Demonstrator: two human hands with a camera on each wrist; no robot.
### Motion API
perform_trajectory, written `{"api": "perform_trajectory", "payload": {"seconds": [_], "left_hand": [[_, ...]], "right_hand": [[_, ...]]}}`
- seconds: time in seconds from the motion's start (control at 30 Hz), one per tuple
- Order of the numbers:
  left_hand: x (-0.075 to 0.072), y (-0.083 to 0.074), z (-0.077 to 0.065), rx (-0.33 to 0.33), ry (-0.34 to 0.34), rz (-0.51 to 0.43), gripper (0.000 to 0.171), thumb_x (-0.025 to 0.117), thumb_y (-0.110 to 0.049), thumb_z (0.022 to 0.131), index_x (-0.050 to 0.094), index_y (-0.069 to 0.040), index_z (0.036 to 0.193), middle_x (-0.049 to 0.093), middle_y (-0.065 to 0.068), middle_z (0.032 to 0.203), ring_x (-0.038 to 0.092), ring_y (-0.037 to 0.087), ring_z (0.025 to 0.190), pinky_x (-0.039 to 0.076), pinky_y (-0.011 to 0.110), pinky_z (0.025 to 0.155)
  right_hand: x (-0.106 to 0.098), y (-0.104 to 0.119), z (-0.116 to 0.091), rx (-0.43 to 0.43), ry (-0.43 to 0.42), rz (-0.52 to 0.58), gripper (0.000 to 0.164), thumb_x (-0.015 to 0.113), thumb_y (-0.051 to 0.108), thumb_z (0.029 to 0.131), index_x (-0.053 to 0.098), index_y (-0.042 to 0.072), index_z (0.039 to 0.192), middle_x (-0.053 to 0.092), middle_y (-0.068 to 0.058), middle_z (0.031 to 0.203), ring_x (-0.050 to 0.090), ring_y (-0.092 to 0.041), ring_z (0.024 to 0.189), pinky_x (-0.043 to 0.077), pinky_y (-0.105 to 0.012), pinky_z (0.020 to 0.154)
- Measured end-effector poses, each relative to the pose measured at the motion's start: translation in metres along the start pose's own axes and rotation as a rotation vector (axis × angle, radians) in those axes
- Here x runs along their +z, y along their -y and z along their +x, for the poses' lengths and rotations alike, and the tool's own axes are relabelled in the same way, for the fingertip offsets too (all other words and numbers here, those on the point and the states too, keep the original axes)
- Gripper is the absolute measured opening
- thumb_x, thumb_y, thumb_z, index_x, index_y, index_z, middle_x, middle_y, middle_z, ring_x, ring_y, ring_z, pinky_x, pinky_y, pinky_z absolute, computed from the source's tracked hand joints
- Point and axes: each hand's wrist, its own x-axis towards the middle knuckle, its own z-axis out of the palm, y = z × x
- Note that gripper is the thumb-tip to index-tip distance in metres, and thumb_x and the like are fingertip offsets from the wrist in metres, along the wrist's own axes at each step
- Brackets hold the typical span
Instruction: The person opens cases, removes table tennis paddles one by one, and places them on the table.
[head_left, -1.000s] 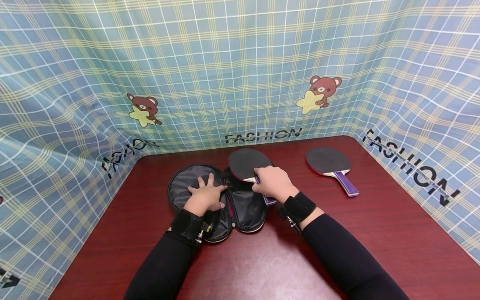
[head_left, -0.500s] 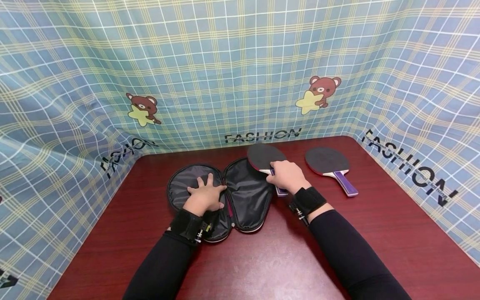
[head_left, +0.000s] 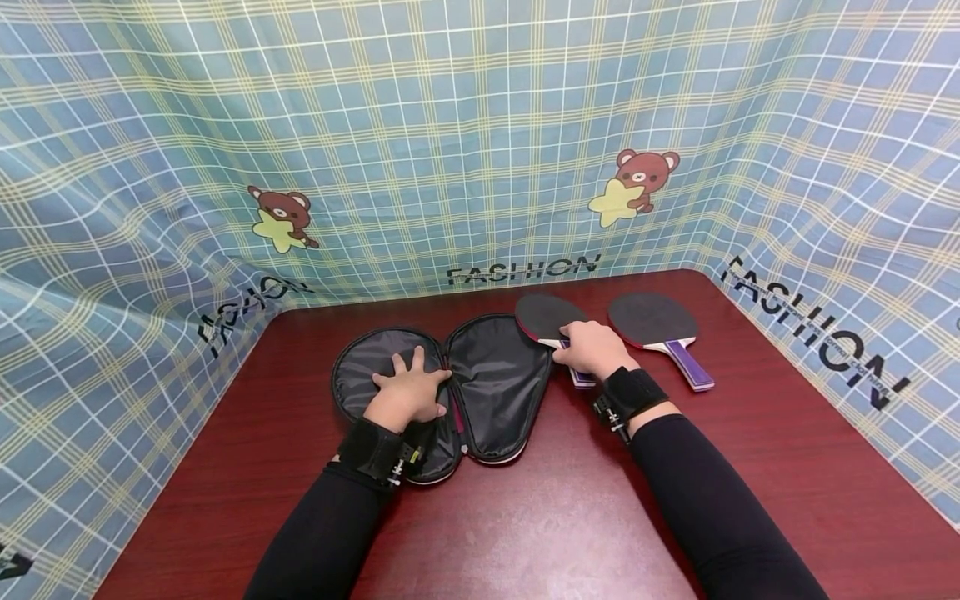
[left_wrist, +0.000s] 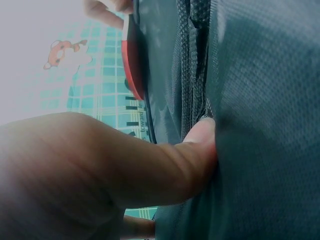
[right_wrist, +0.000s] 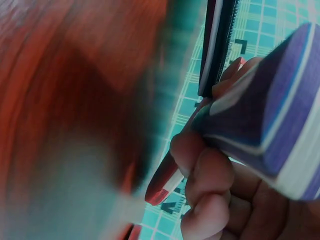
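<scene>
A black zip paddle case [head_left: 498,379] lies spread open on the table, its two halves side by side. My left hand [head_left: 408,392] presses on the left half with its fingers spread. In the left wrist view the thumb [left_wrist: 170,160] touches the dark lining. My right hand [head_left: 594,348] grips a table tennis paddle [head_left: 550,315] by its purple and white handle, just right of the case. The blade's black face is up, its left edge by the case's right rim. In the right wrist view the fingers curl under the handle [right_wrist: 285,110].
A second table tennis paddle [head_left: 652,318] lies to the right of my right hand, its handle pointing front right. The dark red table [head_left: 525,533] is bordered at the back and sides by a plaid curtain [head_left: 450,150] with bears on it.
My right hand has moved the held paddle rightward, off the case's right half and towards the second paddle. The left hand stays in place on the case.
</scene>
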Motion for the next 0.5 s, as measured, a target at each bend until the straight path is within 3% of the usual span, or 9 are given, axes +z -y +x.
{"api": "perform_trajectory", "payload": {"seconds": [0.23, 0.5], "left_hand": [[-0.0009, -0.0013, -0.0031, 0.006, -0.007, -0.007, 0.061, 0.057, -0.045, 0.082, 0.029, -0.042, 0.136, -0.008, 0.013, 0.146, -0.005, 0.046, 0.127, 0.015, 0.07, 0.085], [-0.0016, -0.0018, -0.0049, 0.009, -0.013, -0.009, 0.062, 0.058, -0.045, 0.081, 0.03, -0.04, 0.136, -0.006, 0.013, 0.146, -0.004, 0.047, 0.126, 0.015, 0.07, 0.085]], "right_hand": [[0.0043, -0.0034, 0.0003, -0.006, 0.034, -0.003, 0.056, 0.061, 0.034, 0.075, 0.052, 0.013, 0.126, 0.058, -0.007, 0.093, 0.053, -0.019, 0.067, 0.041, -0.032, 0.052], [0.0041, -0.0089, -0.001, 0.012, 0.075, -0.039, 0.056, 0.061, 0.032, 0.077, 0.05, 0.009, 0.127, 0.057, -0.012, 0.108, 0.052, -0.021, 0.074, 0.042, -0.037, 0.061]]}}
